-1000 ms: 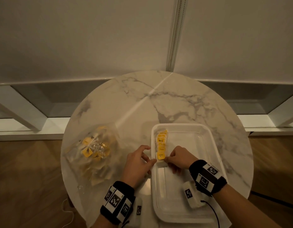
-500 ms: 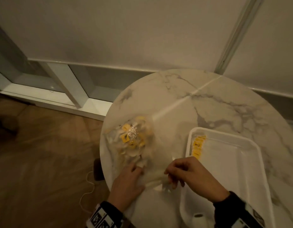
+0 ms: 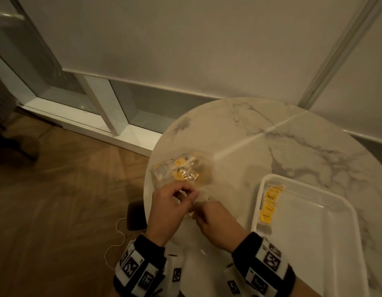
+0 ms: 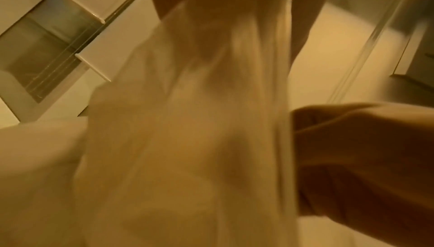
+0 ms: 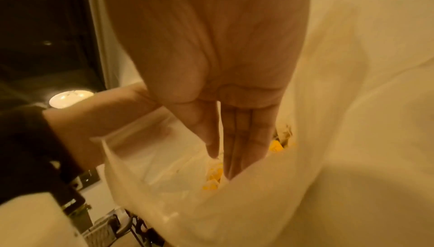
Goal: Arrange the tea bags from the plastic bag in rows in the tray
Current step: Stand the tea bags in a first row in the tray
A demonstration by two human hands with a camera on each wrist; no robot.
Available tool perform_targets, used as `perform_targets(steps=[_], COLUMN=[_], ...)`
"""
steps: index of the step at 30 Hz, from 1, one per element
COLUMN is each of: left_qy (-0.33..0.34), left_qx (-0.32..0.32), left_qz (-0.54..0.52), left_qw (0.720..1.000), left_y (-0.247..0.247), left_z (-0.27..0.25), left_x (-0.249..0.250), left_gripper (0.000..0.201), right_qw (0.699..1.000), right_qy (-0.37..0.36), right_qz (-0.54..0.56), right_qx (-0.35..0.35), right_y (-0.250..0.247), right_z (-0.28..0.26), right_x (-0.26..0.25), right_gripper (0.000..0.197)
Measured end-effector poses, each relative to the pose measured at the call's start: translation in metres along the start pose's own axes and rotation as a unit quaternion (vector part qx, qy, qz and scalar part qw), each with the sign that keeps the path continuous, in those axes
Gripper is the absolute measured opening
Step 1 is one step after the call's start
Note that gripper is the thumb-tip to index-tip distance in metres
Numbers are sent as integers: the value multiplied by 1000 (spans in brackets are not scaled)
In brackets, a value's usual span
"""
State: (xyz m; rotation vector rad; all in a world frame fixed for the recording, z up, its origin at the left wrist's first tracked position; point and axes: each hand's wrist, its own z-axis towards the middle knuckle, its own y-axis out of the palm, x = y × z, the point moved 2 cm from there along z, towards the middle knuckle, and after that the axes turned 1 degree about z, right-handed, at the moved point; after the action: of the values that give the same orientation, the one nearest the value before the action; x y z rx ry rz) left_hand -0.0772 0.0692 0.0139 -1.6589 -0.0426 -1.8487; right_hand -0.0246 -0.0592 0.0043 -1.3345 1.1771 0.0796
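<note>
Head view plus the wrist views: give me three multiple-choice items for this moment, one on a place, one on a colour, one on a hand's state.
1. Where do the tea bags already in the tray lie?
A. along its left side
B. in its middle
C. along its right side

2. What colour are their tags?
A. green
B. yellow
C. red

3. What is the left hand doing?
A. lying flat on the table
B. gripping the tray's rim
C. holding the plastic bag by its mouth

Key: 1 A, the row sits by the tray's left wall; 2 B, yellow tags show in the head view; 3 C, its fingers curl on the bag's edge while the right hand reaches straight-fingered into the opening.
</note>
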Motion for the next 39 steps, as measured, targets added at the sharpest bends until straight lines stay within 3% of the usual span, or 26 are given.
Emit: perform_targets(steps=[3,7,12,17,25,29,36,39], left_qy=[-35,-74,-43,-30,-53,-52,-46,-40], left_qx=[-29,-24,-1,-8,8,14,-7,-11], left_qz=[-62,-122,-118,-111,-123,-112,-90,-88], left_qw=[997,989,992,993,991,992,995,995], left_y=[-1,-6,-8,-1,5,8,13,16], left_z=[12,23,31,33,34,38,44,46], left_x=[-1,-4,5,13,4,0,-4,-1], left_gripper=[9,12,12,15,11,11,8,8], right_qw=[998,980,965,952,977,987,985,986], right_qy=[15,69,99,107,35,62,113,109], right_qz=[-50,-175,-240,-287,-209,-149,120,103], right_qx=[22,-62,-45,-23,8,6,46,76], right_y=[-9,-4,14,30,14,0,-25,-23], right_z=[18,28,42,67,70,60,40,42], right_x=[-10,-12,-2,9,16,18,19,19], right_gripper=[34,43,62,60,31,21,12,18])
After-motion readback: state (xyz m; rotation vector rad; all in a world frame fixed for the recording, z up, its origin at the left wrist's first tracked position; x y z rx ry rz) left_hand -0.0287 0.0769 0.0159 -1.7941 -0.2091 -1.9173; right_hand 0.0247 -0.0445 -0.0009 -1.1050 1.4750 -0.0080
